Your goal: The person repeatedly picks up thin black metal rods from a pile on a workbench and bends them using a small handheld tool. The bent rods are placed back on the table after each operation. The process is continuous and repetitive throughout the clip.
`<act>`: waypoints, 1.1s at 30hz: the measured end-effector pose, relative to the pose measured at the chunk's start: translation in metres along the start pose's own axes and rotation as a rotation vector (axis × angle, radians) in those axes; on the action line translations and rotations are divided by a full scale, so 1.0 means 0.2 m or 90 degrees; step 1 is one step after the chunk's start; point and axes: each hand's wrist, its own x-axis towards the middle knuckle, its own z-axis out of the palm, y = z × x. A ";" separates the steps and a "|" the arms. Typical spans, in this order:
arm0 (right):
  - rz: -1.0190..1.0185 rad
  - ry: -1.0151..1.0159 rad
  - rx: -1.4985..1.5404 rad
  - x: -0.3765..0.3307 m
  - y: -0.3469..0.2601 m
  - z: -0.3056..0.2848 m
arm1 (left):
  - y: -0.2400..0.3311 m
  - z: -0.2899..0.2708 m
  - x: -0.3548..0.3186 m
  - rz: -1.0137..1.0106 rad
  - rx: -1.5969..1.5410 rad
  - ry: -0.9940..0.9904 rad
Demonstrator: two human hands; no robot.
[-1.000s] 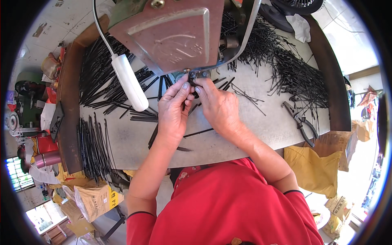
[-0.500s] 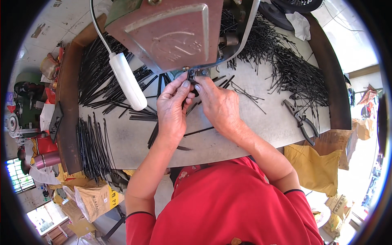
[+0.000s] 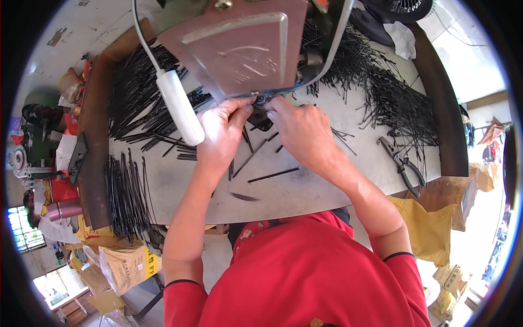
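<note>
**Hands hold station under the press**

Little has shifted since the earlier frames: both hands stay together beneath the press (image 3: 239, 46), only nudged slightly. The left hand (image 3: 223, 131) and right hand (image 3: 297, 128) meet fingertip to fingertip at a small dark part (image 3: 260, 103) under the head, apparently to steady it there. Each hand is pinched nearly shut around it; what exactly lies inside the pinch is hidden. Black rods (image 3: 131, 191) lie in heaps on the table (image 3: 185, 191), pliers (image 3: 403, 166) at the right.

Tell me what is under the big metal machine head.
Both hands, left and right, meet under the machine head at a small dark part. The head covers the rest.
</note>
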 end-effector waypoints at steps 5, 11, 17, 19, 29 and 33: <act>-0.009 0.031 0.147 -0.02 0.07 0.07 | -0.07 0.03 -0.01 -0.001 -0.105 0.029; 0.028 -0.002 0.248 -0.02 0.05 0.01 | -0.09 0.05 -0.05 -0.122 -0.417 -0.063; 0.089 -0.052 0.494 -0.16 0.04 -0.06 | -0.04 0.06 -0.18 -0.236 -0.652 -0.118; 0.196 0.026 0.812 -0.22 0.04 -0.01 | -0.05 0.10 -0.21 -0.227 -0.726 -0.046; 0.271 0.067 1.135 -0.34 0.18 -0.02 | -0.20 -0.09 -0.29 0.204 0.007 0.042; 0.247 0.004 1.053 -0.32 0.23 -0.15 | -0.31 -0.22 -0.29 0.311 0.354 0.115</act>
